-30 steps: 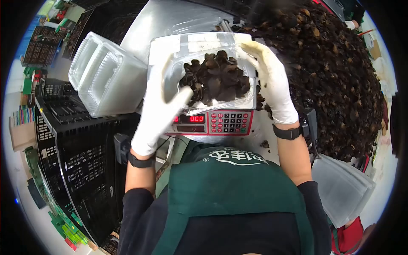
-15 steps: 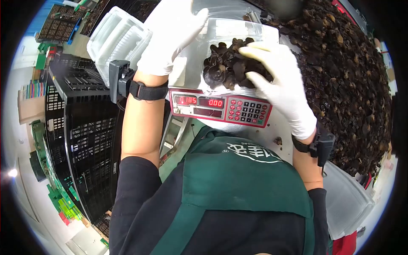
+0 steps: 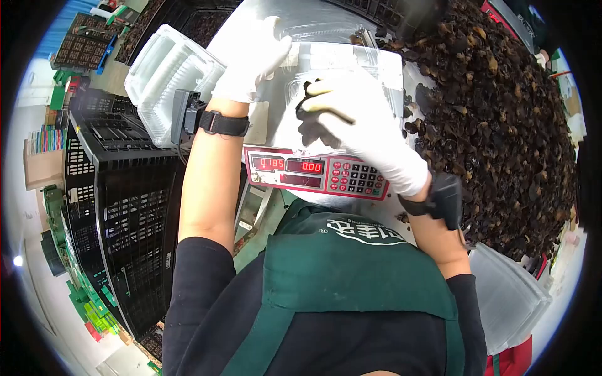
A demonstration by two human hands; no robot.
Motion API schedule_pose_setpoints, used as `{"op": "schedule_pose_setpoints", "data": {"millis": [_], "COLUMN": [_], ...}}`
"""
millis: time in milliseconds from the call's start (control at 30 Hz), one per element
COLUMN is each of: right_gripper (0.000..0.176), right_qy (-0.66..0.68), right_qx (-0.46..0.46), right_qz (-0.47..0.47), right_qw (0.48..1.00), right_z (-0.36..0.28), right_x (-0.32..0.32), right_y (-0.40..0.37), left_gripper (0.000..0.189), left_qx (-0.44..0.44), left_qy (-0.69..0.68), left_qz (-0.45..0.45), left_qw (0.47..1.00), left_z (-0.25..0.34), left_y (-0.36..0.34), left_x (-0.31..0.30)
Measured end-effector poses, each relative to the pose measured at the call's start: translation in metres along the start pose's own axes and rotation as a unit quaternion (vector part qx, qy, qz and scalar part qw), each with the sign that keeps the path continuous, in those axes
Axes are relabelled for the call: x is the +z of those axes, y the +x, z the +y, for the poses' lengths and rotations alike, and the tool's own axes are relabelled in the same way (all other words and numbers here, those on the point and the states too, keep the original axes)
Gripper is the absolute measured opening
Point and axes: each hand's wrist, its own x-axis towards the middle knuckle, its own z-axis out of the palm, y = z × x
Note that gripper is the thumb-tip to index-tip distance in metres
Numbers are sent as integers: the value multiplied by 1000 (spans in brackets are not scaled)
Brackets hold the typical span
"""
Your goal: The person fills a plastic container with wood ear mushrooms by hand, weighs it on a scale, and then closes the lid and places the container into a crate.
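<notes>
A red-and-white digital scale (image 3: 316, 172) reads 0.185 and 0.00. On its pan sits a clear plastic box (image 3: 291, 94) with dark wood ear mushrooms (image 3: 316, 133) in it. My right hand (image 3: 357, 113), in a white glove, covers most of the mushrooms; its fingers curl round some of them at the left side of the heap. My left hand (image 3: 254, 56), also gloved, is at the upper left of the box, thumb stretched out and apart from the fingers. Glare washes out part of that glove, and I see nothing held in it.
A large heap of wood ear mushrooms (image 3: 501, 125) spreads over the table at right. Stacked clear boxes (image 3: 166, 81) stand at upper left, above black crates (image 3: 135, 207). A clear plastic container (image 3: 508, 301) lies at lower right.
My right hand has moved left over the mushrooms, and its fingers have closed in from a wider spread. My left hand has shifted slightly down in view. The reading stays at 0.185.
</notes>
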Motion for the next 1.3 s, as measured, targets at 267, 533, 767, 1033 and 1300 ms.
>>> {"op": "schedule_pose_setpoints", "data": {"millis": [267, 533, 767, 1033, 1300], "right_gripper": [26, 29, 19, 36, 19], "right_qy": [478, 370, 60, 84, -142], "right_qx": [361, 455, 23, 9, 142], "right_qz": [237, 245, 66, 31, 71], "right_qw": [765, 772, 996, 996, 977], "right_z": [34, 37, -16, -12, 46], "right_x": [-65, -82, -11, -27, -32], "right_y": [-31, -63, -2, -22, -11], "left_gripper": [56, 47, 46, 50, 87], "left_qx": [19, 24, 1, -100, -29], "left_qy": [-174, -103, -181, -293, -238], "left_qz": [20, -2, 1, -25, -88], "left_qw": [984, 994, 984, 950, 967], "left_z": [-12, -6, 45, 107, 130], "left_y": [9, 7, -6, -103, -120], "left_x": [4, 6, -29, -88, -85]}}
